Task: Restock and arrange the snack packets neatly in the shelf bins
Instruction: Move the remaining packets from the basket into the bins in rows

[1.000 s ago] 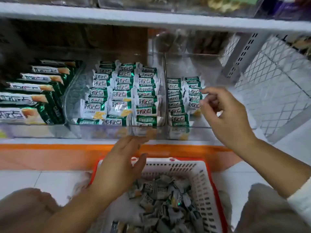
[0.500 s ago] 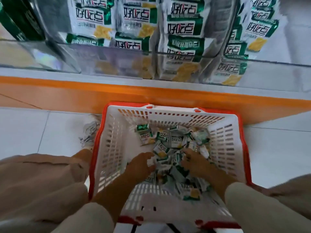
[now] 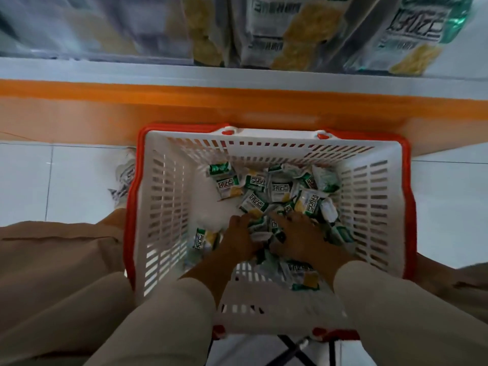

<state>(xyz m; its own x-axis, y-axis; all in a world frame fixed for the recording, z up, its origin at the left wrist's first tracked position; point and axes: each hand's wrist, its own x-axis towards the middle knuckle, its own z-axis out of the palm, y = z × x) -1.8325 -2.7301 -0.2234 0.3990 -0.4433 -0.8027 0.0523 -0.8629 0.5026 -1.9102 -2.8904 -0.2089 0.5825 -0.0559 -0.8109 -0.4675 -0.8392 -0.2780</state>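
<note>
Snack packets (image 3: 274, 191) under both hands

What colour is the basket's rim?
Red-orange, around white slatted walls; the basket rim shows clearly in the head view.

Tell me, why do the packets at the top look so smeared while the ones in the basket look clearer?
Head view: the shelf packets at the top edge are streaked by motion blur and sit behind a hazy clear bin front; the packets in the basket show readable print; the wide lens bows the basket walls outward; light is soft, with no hard shadows.
</note>
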